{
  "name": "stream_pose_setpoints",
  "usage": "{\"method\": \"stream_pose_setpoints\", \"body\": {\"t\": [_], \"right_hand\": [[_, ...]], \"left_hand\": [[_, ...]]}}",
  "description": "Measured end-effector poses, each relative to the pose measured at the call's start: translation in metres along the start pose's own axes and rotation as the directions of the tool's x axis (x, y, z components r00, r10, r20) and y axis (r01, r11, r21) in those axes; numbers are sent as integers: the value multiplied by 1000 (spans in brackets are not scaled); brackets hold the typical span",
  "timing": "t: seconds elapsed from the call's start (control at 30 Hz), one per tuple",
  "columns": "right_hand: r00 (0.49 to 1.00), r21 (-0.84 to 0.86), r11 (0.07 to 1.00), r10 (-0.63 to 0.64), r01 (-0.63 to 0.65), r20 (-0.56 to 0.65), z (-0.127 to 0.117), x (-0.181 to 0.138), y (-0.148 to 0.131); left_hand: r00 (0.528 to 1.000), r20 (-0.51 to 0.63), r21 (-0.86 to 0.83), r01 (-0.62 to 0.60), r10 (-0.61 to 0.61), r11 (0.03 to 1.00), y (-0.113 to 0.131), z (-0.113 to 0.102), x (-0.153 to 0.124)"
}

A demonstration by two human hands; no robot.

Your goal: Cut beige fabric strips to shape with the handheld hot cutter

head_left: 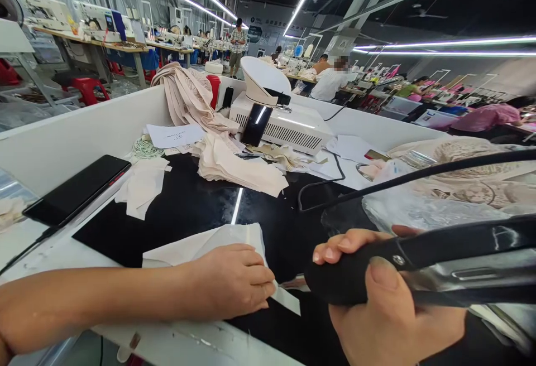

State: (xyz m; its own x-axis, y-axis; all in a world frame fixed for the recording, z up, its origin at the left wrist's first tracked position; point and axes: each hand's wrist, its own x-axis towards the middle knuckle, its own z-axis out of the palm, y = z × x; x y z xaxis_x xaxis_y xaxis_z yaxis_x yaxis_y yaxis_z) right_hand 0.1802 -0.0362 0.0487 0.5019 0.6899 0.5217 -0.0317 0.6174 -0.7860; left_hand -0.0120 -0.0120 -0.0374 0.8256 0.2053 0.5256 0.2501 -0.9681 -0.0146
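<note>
My left hand (234,285) lies on a pale fabric piece (218,243) on the black work surface (188,210), fingers curled and pinching its white strip edge (288,299). My right hand (377,304) is wrapped round a large black handle (419,268) of a tool that runs off to the right; the tool's working end is out of view. A black cord (419,173) arches above it.
A stack of cut beige pieces (234,168), smaller white pieces (142,184), a phone (77,187) on the white ledge, a white machine (285,123), papers and a plastic bag of lace (439,198) surround the surface. Other people work at sewing tables behind.
</note>
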Motion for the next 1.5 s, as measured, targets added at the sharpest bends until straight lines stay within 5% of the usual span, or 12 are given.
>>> {"method": "stream_pose_setpoints", "body": {"t": [0.23,0.83,1.17,1.5], "right_hand": [[993,-42,998,37,-41,-110,-13,-3,-2],[999,33,999,23,-24,35,-5,-17,-5],[995,-2,1000,28,-28,-91,-18,-12,-9],[999,-44,999,-1,-1,-39,-20,-16,-11]], "left_hand": [[996,89,19,4,-6,1000,0,-5,2],[998,56,28,-20,19,999,-1,-4,3],[998,63,20,-11,10,1000,-1,-3,-1],[995,98,-22,13,-10,1000,-3,-7,1]]}}
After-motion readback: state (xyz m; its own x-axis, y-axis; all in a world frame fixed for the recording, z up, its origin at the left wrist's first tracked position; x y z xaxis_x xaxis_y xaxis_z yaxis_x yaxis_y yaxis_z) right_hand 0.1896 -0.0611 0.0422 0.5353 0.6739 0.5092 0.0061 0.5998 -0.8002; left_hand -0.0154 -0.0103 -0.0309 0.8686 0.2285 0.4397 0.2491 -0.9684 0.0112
